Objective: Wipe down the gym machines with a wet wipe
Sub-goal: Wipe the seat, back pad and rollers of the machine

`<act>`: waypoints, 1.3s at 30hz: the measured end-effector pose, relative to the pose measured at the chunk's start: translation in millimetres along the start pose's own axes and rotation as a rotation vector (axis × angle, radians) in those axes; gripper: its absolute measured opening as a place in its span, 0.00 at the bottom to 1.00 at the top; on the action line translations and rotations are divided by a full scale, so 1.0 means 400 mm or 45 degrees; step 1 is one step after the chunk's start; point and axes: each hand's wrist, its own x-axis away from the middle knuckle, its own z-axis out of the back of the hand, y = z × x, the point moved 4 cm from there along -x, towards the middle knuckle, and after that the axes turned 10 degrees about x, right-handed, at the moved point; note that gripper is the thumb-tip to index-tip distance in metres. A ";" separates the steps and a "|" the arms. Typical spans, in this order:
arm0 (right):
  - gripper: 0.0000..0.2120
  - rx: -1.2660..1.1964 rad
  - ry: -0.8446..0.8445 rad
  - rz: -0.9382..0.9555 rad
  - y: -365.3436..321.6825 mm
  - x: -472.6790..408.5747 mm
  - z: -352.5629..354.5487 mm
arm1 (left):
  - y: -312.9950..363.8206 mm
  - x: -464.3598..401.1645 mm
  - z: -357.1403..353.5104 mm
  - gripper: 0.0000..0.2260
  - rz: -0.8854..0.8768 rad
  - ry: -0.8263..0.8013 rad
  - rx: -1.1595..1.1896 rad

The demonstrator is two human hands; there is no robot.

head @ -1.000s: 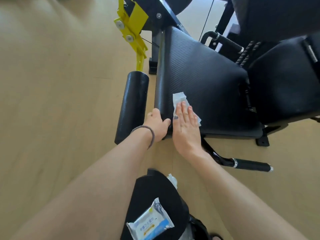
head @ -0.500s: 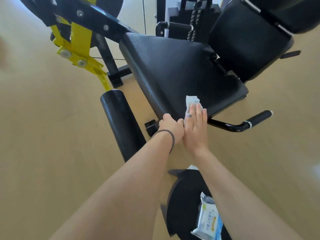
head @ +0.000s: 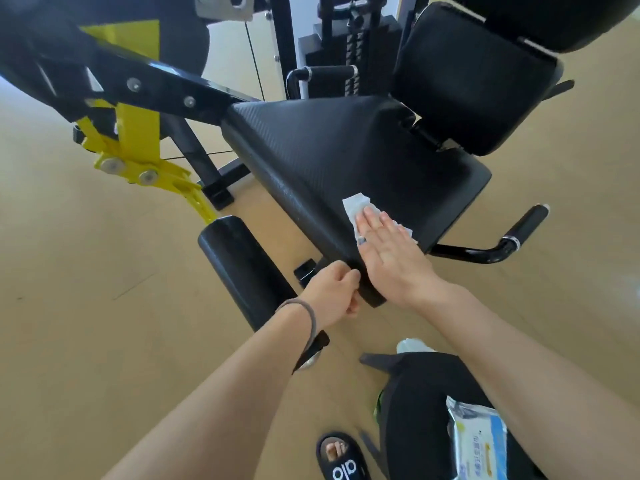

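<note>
- The right hand (head: 391,258) lies flat on the white wet wipe (head: 360,211), fingers (head: 372,223) straight and close together, pressing it down.
- The wipe sits on the black padded seat (head: 346,154) of the gym machine, near the seat's front edge, at 12 o'clock from the hand.
- The left hand (head: 334,294) grips the near corner of the seat, fingers curled around it, at 8 o'clock from the right hand.
- A grey hair tie (head: 306,313) circles the left wrist.
- A black foam roller pad (head: 246,268) lies at 9 o'clock from the left hand.
- A white and blue pack of wipes (head: 478,441) rests on a black-clothed lap at 5 o'clock.
- A black slipper (head: 343,462) stands on the tan floor (head: 69,306) at 6 o'clock.
</note>
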 end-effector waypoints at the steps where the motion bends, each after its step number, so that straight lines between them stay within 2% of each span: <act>1: 0.26 0.039 -0.003 0.033 -0.019 -0.029 0.005 | 0.003 -0.003 0.037 0.09 -0.014 0.004 -0.014; 5: 0.27 0.173 0.051 0.135 -0.121 -0.182 0.030 | 0.056 -0.059 0.209 0.08 -0.289 0.349 -0.252; 8: 0.27 0.323 0.134 0.133 -0.187 -0.283 0.043 | 0.097 -0.114 0.300 0.13 -0.535 0.511 -0.527; 12: 0.28 0.449 0.300 0.080 -0.208 -0.240 0.011 | 0.142 -0.185 0.338 0.20 -0.982 0.542 -1.017; 15: 0.32 0.717 0.477 -0.024 -0.204 -0.102 -0.058 | 0.152 -0.218 0.311 0.19 -1.193 0.391 -1.224; 17: 0.33 0.860 0.529 -0.135 -0.199 -0.026 -0.116 | 0.149 -0.228 0.295 0.17 -1.286 0.331 -1.220; 19: 0.35 0.867 0.590 -0.239 -0.202 0.008 -0.161 | 0.147 -0.238 0.297 0.16 -1.356 0.352 -1.165; 24: 0.37 0.931 0.786 -0.447 -0.243 -0.067 -0.215 | 0.125 -0.279 0.292 0.12 -1.501 0.430 -1.011; 29: 0.37 1.049 1.008 -0.549 -0.250 -0.106 -0.243 | 0.103 -0.301 0.282 0.15 -1.627 0.441 -0.855; 33: 0.36 0.990 1.169 -0.630 -0.214 -0.047 -0.287 | 0.089 -0.311 0.286 0.15 -1.686 0.443 -0.858; 39: 0.38 0.778 1.389 -1.004 -0.186 0.021 -0.314 | 0.083 -0.320 0.310 0.16 -1.755 0.309 -0.884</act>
